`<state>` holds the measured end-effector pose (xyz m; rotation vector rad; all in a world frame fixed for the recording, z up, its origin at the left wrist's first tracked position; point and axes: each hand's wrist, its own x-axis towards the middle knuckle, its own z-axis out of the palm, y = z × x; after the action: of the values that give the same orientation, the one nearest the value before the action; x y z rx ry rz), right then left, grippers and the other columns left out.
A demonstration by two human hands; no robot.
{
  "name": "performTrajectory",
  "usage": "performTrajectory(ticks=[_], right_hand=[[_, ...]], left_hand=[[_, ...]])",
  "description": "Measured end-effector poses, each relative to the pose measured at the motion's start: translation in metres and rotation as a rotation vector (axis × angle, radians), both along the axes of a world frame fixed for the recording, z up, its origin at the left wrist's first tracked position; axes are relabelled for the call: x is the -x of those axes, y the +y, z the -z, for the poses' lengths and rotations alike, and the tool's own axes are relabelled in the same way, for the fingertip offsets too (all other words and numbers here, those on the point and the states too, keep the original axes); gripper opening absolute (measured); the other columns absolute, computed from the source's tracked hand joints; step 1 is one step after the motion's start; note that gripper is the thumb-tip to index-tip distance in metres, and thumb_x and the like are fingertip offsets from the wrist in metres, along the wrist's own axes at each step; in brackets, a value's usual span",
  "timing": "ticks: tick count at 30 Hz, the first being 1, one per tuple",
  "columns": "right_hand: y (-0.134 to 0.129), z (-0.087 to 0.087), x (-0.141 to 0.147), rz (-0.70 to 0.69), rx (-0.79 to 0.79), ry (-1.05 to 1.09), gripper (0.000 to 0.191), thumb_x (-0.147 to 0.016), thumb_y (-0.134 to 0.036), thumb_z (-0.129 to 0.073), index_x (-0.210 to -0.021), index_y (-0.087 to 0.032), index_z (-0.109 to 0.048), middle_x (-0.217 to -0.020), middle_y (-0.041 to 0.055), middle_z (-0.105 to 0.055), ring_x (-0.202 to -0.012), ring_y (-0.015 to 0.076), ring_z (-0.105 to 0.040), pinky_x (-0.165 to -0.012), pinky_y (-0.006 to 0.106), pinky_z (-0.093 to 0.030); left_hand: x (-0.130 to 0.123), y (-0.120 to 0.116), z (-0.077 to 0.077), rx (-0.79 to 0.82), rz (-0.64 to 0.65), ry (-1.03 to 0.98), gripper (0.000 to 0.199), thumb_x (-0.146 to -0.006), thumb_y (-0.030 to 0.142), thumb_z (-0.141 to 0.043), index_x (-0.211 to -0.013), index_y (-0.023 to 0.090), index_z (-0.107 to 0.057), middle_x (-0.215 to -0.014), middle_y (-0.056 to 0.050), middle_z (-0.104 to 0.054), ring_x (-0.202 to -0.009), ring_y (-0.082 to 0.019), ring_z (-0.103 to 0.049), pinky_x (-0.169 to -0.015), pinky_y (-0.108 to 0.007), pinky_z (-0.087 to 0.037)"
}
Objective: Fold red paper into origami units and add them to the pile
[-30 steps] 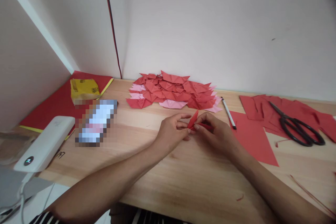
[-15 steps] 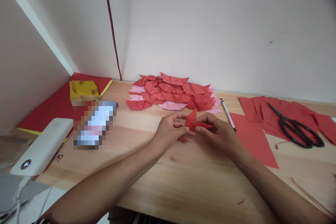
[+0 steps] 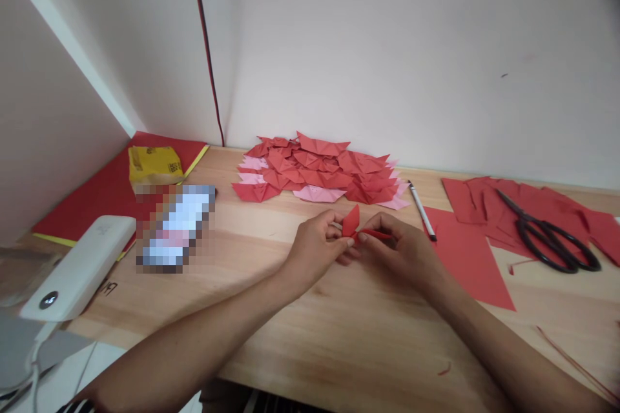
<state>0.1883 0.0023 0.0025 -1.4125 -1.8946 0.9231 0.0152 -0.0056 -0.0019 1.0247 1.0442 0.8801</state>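
A small folded piece of red paper [image 3: 351,222] is held above the middle of the desk, one pointed flap standing up and another lying out to the right. My left hand [image 3: 323,237] pinches its left side between thumb and fingers. On the right side, my right hand [image 3: 394,240] grips the other flap, thumb close to the centre fold. Fingers cover much of the lower part. Just beyond my hands lies a heap of folded red and pink paper pieces [image 3: 314,171], stacked in overlapping rows against the wall.
To the right are a marker [image 3: 423,211], a flat red sheet [image 3: 477,264], cut red paper pieces [image 3: 465,200] and black-handled scissors [image 3: 547,235]. On the left lie a blurred phone [image 3: 177,229], a white power bank [image 3: 84,268] with its cable, a yellow packet [image 3: 155,166] and a dark red sheet [image 3: 82,200].
My hands have shifted slightly and the folded paper has turned in them. Its right flap now looks narrower, seen more edge-on. Both hands keep their hold.
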Motion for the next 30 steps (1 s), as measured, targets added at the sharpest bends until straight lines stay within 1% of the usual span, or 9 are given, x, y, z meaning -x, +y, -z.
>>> performTrajectory(ticks=[4, 8, 10, 14, 16, 19, 23, 27, 30], right_hand=[[0.0007, 0.0001, -0.0022, -0.039, 0.030, -0.008, 0.016, -0.082, -0.033, -0.057, -0.073, -0.020, -0.061, -0.072, 0.0022, -0.067, -0.067, 0.0163, -0.060, -0.061, 0.027, -0.046], [0.0032, -0.0012, -0.0035, -0.048, 0.023, 0.016, 0.013, -0.081, -0.032, -0.059, -0.076, -0.020, -0.061, -0.076, 0.0018, -0.066, -0.069, 0.0157, -0.060, -0.064, 0.027, -0.046], [0.0044, -0.0030, -0.0037, -0.078, 0.020, 0.036, 0.014, -0.081, -0.033, -0.059, -0.077, -0.020, -0.062, -0.078, 0.0026, -0.066, -0.071, 0.0161, -0.060, -0.064, 0.027, -0.047], [0.0049, -0.0069, -0.0037, -0.150, 0.049, 0.026, 0.019, -0.083, -0.036, -0.057, -0.074, -0.020, -0.062, -0.074, 0.0024, -0.066, -0.068, 0.0163, -0.059, -0.062, 0.027, -0.046], [0.0040, -0.0079, -0.0033, -0.168, 0.074, 0.027, 0.018, -0.084, -0.036, -0.056, -0.077, -0.020, -0.063, -0.076, 0.0019, -0.067, -0.069, 0.0167, -0.060, -0.062, 0.027, -0.047], [0.0022, -0.0075, -0.0028, -0.202, 0.094, 0.057, 0.016, -0.085, -0.034, -0.054, -0.083, -0.021, -0.064, -0.081, 0.0019, -0.068, -0.075, 0.0182, -0.062, -0.068, 0.029, -0.049], [0.0010, -0.0064, -0.0036, -0.232, 0.080, 0.076, 0.016, -0.086, -0.033, -0.052, -0.084, -0.022, -0.063, -0.085, 0.0021, -0.068, -0.081, 0.0197, -0.063, -0.073, 0.030, -0.049], [0.0023, -0.0084, -0.0061, -0.212, 0.121, 0.088, 0.023, -0.088, -0.038, -0.050, -0.081, -0.021, -0.063, -0.081, 0.0028, -0.067, -0.077, 0.0189, -0.062, -0.070, 0.030, -0.048], [0.0043, -0.0098, -0.0071, -0.181, 0.167, 0.134, 0.025, -0.084, -0.042, -0.056, -0.077, -0.020, -0.063, -0.078, 0.0030, -0.066, -0.074, 0.0185, -0.061, -0.066, 0.029, -0.048]], left_hand=[[-0.0010, -0.0021, -0.0007, -0.035, 0.017, 0.056, 0.024, -0.075, 0.012, -0.058, -0.099, 0.014, -0.054, -0.070, -0.003, -0.065, -0.060, -0.016, -0.068, -0.053, -0.023, -0.054], [0.0019, -0.0006, -0.0013, -0.077, 0.048, 0.026, 0.033, -0.076, 0.015, -0.059, -0.108, 0.014, -0.052, -0.067, -0.001, -0.064, -0.057, -0.015, -0.067, -0.048, -0.020, -0.050], [0.0033, 0.0007, -0.0019, -0.086, 0.060, 0.003, 0.034, -0.077, 0.016, -0.059, -0.110, 0.014, -0.050, -0.063, 0.000, -0.063, -0.054, -0.015, -0.066, -0.048, -0.019, -0.049], [0.0034, 0.0008, -0.0018, -0.089, 0.086, -0.006, 0.034, -0.076, 0.018, -0.060, -0.108, 0.014, -0.051, -0.060, 0.001, -0.063, -0.052, -0.014, -0.065, -0.049, -0.020, -0.050], [0.0023, -0.0005, -0.0011, -0.101, 0.087, 0.002, 0.031, -0.076, 0.016, -0.059, -0.106, 0.014, -0.051, -0.061, 0.001, -0.062, -0.052, -0.013, -0.064, -0.050, -0.020, -0.050], [0.0005, -0.0027, -0.0012, -0.116, 0.077, 0.020, 0.025, -0.075, 0.012, -0.056, -0.100, 0.015, -0.052, -0.061, 0.002, -0.060, -0.052, -0.011, -0.063, -0.051, -0.019, -0.050], [0.0002, -0.0037, -0.0049, -0.118, 0.078, 0.021, 0.021, -0.075, 0.009, -0.054, -0.095, 0.015, -0.052, -0.063, 0.003, -0.059, -0.051, -0.010, -0.062, -0.052, -0.018, -0.049], [0.0010, -0.0033, -0.0092, -0.124, 0.086, -0.027, 0.023, -0.076, 0.012, -0.056, -0.098, 0.015, -0.050, -0.065, 0.002, -0.060, -0.053, -0.011, -0.063, -0.051, -0.019, -0.047], [0.0007, -0.0042, -0.0086, -0.125, 0.060, -0.059, 0.027, -0.077, 0.015, -0.058, -0.102, 0.016, -0.049, -0.068, 0.002, -0.061, -0.053, -0.012, -0.064, -0.051, -0.020, -0.048]])
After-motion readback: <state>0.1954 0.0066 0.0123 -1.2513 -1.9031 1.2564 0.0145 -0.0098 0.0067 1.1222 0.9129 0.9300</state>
